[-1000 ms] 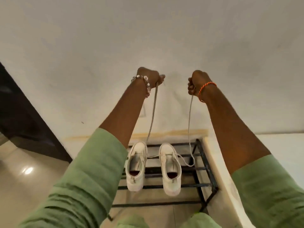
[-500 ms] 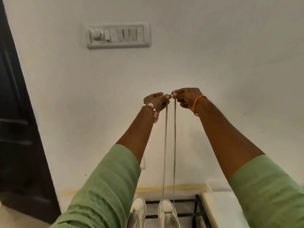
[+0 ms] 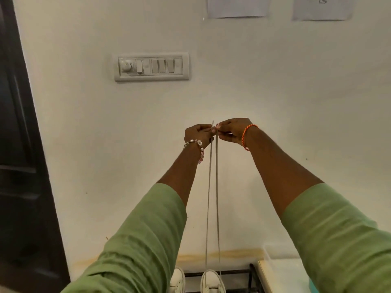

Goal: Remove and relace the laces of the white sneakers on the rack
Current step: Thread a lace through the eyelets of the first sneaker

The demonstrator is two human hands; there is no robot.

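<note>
Both arms are raised in front of the wall. My left hand [image 3: 198,134] and my right hand [image 3: 230,130] meet at the fingertips and each pinches one end of a grey shoelace [image 3: 212,197]. The two strands hang straight down side by side to the right white sneaker [image 3: 211,281]. The left white sneaker [image 3: 177,280] shows only its toe beside my left sleeve. Both sneakers stand on the black metal rack [image 3: 232,272] at the bottom edge; most of the rack is out of frame.
A switch panel [image 3: 151,66] is on the white wall above the hands, with two paper sheets [image 3: 239,7] higher up. A dark door [image 3: 19,144] fills the left side. A white ledge [image 3: 283,271] stands right of the rack.
My hands came together from apart, bringing the two lace ends side by side. The view tilted upward, so the rack and sneakers dropped to the bottom edge.
</note>
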